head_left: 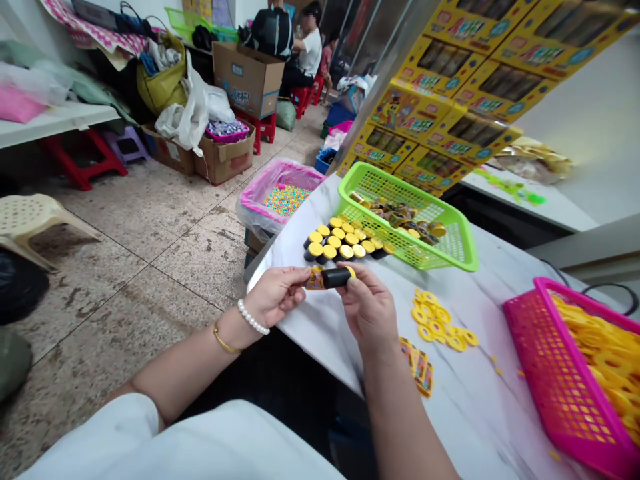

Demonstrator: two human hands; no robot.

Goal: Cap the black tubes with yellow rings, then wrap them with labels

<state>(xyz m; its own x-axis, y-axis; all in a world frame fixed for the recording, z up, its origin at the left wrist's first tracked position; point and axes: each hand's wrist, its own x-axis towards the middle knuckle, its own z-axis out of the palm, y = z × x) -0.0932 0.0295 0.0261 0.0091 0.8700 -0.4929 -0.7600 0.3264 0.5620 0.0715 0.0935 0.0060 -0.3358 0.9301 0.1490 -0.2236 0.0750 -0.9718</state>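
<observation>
A small black tube [335,277] with a yellow cap lies sideways in the air above the table's near edge. My right hand [369,307] pinches its capped end between thumb and fingers. At the other end, my left hand [275,293] pinches a colourful printed label [315,277]. The label meets the tube; how far it is stuck on cannot be made out. Just beyond stand several black tubes with yellow caps [345,251], grouped upright. Printed label pieces [417,367] lie on the table beside my right forearm.
A green basket [465,247] holding labelled tubes stands behind the group. Yellow rings [440,321] lie loose on the marble-patterned table [480,387]; more fill a pink basket [545,360] at right. Yellow boxes [445,130] are stacked behind. A lined tub [255,190] holds coloured beads.
</observation>
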